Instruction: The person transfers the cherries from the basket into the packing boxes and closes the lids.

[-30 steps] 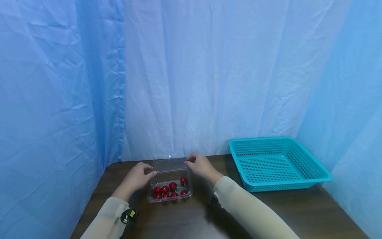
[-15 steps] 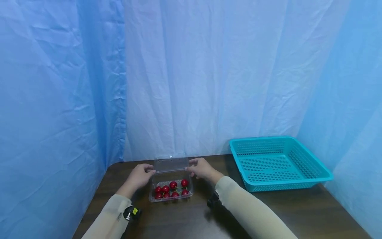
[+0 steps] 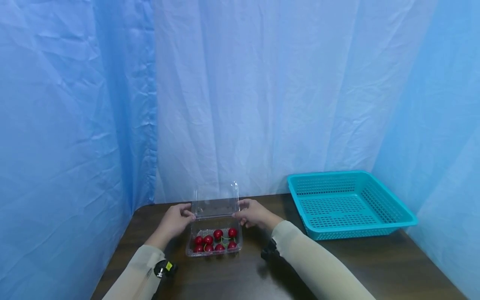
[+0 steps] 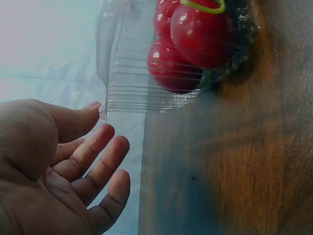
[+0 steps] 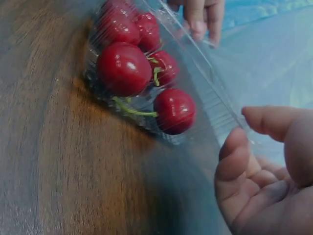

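Observation:
A clear plastic clamshell box (image 3: 195,253) holds several red cherries (image 3: 218,234) with green stems. Its hinged clear lid (image 3: 215,205) is raised at the back. My left hand (image 3: 175,220) pinches the back left corner near the hinge; in the left wrist view the thumb and forefinger (image 4: 100,139) meet at the plastic edge, the other fingers loosely bent. On the opposite side my right hand (image 3: 256,213) pinches the back right corner, its thumb (image 5: 274,120) and forefinger at the rim in the right wrist view. The far sides of the fingers are hidden.
A turquoise perforated basket (image 3: 352,208) stands on the right of the dark wooden table (image 3: 225,279). Pale blue curtains (image 3: 247,104) hang behind the table and at both sides. Both wrists wear small black devices (image 3: 163,268).
The lid has swung up to stand more upright. My right hand has come down from the lid's side to the back corner. The left hand has barely moved.

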`<state>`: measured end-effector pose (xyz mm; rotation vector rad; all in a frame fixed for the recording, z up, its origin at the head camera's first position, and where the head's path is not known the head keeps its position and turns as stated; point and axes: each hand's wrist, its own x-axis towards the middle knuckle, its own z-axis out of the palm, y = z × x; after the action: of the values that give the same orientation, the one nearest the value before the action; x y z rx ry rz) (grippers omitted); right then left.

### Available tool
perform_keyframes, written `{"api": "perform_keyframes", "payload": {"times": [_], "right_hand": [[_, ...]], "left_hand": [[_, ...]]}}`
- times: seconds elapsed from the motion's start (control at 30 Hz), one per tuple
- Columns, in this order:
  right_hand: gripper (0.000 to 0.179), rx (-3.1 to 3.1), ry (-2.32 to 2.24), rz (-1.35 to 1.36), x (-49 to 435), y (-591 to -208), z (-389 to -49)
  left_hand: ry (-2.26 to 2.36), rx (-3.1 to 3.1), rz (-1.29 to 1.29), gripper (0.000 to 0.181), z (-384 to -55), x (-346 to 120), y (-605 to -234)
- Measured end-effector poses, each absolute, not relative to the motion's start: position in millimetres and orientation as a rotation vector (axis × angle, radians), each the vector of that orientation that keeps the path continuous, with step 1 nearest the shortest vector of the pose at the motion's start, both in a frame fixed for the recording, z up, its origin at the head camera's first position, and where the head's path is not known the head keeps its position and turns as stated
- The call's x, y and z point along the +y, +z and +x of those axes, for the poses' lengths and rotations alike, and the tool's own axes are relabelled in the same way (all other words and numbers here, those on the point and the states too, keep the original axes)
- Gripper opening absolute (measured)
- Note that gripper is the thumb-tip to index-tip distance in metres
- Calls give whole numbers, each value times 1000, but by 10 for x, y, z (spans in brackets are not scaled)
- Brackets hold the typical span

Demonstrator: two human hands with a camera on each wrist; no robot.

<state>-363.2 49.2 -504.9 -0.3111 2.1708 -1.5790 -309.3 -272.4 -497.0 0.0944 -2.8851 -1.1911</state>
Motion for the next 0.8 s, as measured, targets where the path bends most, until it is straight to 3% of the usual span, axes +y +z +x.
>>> {"api": "perform_keyframes", "payload": {"times": [0.17, 0.47, 0.6, 0.8], "right_hand": [[54, 2164, -1636, -337, 489, -5064, -3636], [49, 2132, -1716, -368, 475, -5075, -3629], [45, 2168, -1710, -367, 473, -5088, -3635], [41, 2210, -1708, -369, 479, -5107, -3638]], "left_hand": [[-1224, -2857, 89, 44, -3102, -2709, -4980], [-1300, -2820, 52, 38, -3059, -2686, -4941], [-1329, -2843, 61, 46, -3053, -2718, -4934], [-1437, -2870, 155, 75, -3055, -2742, -4891]]}}
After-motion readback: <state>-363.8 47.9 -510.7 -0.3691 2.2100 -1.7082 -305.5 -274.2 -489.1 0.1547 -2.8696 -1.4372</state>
